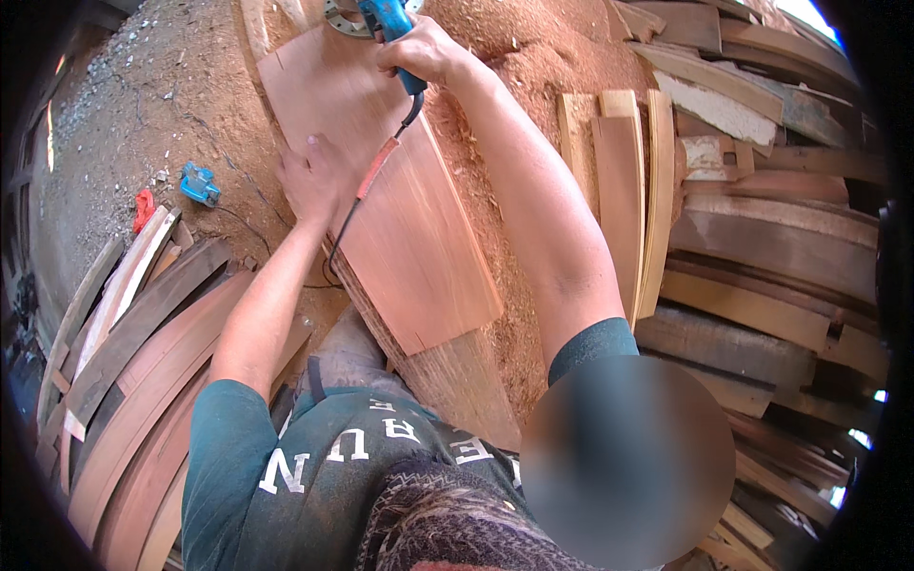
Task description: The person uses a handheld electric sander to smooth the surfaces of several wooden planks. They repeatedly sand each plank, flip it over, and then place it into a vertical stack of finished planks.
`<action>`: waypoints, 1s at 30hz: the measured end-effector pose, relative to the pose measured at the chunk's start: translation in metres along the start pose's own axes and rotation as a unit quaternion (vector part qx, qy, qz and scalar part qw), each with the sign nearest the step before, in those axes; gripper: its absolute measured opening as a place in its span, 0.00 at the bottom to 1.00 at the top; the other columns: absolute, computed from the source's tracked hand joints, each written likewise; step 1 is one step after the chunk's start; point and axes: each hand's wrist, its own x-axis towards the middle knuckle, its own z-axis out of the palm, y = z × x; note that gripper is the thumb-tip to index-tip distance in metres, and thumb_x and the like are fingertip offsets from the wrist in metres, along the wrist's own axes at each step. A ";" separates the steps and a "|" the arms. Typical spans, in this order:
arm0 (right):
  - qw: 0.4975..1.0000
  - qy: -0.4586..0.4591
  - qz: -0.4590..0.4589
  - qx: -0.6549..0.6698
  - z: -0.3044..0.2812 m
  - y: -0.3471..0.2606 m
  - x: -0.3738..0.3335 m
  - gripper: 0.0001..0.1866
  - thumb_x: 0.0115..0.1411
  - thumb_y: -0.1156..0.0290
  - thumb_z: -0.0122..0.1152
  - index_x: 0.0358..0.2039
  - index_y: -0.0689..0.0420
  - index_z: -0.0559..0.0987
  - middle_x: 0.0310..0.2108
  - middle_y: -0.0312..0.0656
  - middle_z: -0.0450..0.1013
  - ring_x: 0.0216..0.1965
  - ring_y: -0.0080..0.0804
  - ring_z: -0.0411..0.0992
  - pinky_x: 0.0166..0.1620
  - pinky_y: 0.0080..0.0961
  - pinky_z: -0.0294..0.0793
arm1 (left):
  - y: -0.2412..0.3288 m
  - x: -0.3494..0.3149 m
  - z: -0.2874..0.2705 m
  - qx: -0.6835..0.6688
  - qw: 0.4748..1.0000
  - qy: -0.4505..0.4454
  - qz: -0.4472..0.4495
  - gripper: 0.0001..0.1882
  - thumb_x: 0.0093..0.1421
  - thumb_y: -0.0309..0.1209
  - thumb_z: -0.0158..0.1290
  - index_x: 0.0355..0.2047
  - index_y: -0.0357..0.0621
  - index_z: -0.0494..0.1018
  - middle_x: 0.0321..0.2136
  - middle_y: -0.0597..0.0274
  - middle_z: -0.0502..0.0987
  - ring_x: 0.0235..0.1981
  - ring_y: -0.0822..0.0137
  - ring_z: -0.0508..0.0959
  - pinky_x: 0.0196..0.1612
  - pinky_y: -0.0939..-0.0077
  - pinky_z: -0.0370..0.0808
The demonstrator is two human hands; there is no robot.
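Observation:
A wide reddish-brown wooden board [414, 238] lies lengthwise in front of me on a rougher plank [457, 371]. My right hand [426, 52] is wrapped round the handle of a blue corded power tool [388, 17] with a round disc-like base, at the board's far end. The tool's front is cut off by the upper edge of the picture. Its black cord [354, 211], with an orange wrapped section, hangs back across the board. My left hand [311, 181] rests on the board's left edge, fingers stretched out and holding nothing.
Sawdust [533, 105] covers the ground around the board. Another blue power tool [199, 185] and a red object [144, 209] lie at left. Planks [162, 381] are piled at near left; narrow boards [619, 190] and a large timber stack [762, 238] stand at right.

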 end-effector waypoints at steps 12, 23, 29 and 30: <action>0.990 -0.029 0.125 0.065 0.031 0.071 -0.338 0.19 0.47 0.76 0.71 0.39 0.54 0.74 0.32 0.30 0.71 0.35 0.22 0.70 0.39 0.28 0.75 | -0.018 0.012 0.011 0.079 0.994 0.073 -0.018 0.45 0.70 0.60 0.46 0.62 0.21 0.65 0.61 0.25 0.69 0.64 0.34 0.68 0.68 0.50 0.64; 0.958 -0.082 0.250 0.115 0.058 0.143 -0.600 0.21 0.48 0.77 0.67 0.45 0.58 0.79 0.38 0.40 0.77 0.41 0.30 0.74 0.49 0.31 0.76 | -0.031 0.028 0.016 0.079 0.995 0.033 -0.056 0.45 0.68 0.65 0.44 0.64 0.31 0.67 0.61 0.28 0.69 0.65 0.37 0.68 0.68 0.49 0.64; 0.958 -0.101 0.259 0.074 0.043 0.106 -0.508 0.14 0.48 0.80 0.66 0.36 0.58 0.75 0.31 0.32 0.71 0.35 0.24 0.69 0.43 0.27 0.74 | -0.030 0.023 0.017 0.097 0.992 0.072 -0.044 0.43 0.69 0.63 0.44 0.64 0.33 0.68 0.61 0.29 0.69 0.64 0.37 0.68 0.68 0.48 0.64; 0.958 -0.103 0.257 0.070 0.042 0.113 -0.492 0.13 0.48 0.80 0.66 0.35 0.58 0.74 0.30 0.31 0.69 0.34 0.23 0.68 0.41 0.26 0.73 | -0.025 0.020 0.016 0.096 0.992 0.066 -0.048 0.43 0.69 0.63 0.44 0.64 0.33 0.67 0.61 0.29 0.68 0.65 0.37 0.68 0.68 0.48 0.64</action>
